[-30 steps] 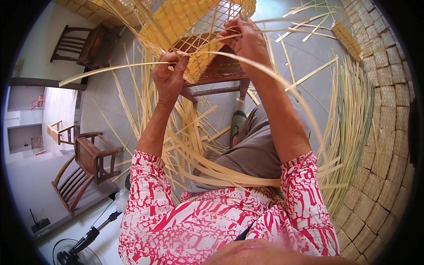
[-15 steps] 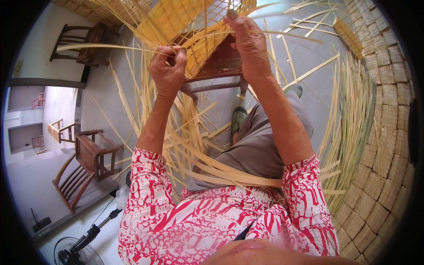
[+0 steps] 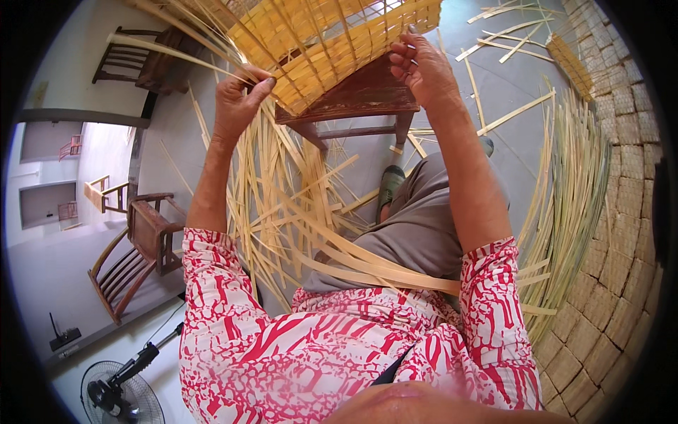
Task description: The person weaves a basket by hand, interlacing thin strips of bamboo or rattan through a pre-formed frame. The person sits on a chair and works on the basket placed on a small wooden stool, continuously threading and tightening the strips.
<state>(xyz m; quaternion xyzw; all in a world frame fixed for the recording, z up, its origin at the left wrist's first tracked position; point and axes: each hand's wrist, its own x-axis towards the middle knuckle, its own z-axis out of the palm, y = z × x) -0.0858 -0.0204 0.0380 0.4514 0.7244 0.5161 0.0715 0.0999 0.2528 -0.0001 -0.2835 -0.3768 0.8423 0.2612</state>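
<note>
A yellow woven bamboo basket (image 3: 332, 56) with an open lattice part rests tilted on a dark red wooden stool (image 3: 353, 95). At its left corner my left hand (image 3: 240, 102) pinches a pale bamboo strip (image 3: 166, 49), whose free end juts out to the left. The thumb of that hand lies against the weave. By the basket's right edge is my right hand (image 3: 429, 74), its fingers loosely curled and apart, with one fingertip touching the rim. I see no strip in it. Several upright strips stick out of the weave.
Loose bamboo strips (image 3: 282, 191) lie heaped below the stool and across my lap. A bundle of greener strips (image 3: 565, 191) is on the right, before stacked woven blocks (image 3: 614, 219). Wooden chairs (image 3: 145, 240) and a fan (image 3: 116, 396) stand left.
The long strip stretched between my hands now lies along the basket's edge or is out of sight. My hands have moved apart, the right one rightward and down. More of the basket shows.
</note>
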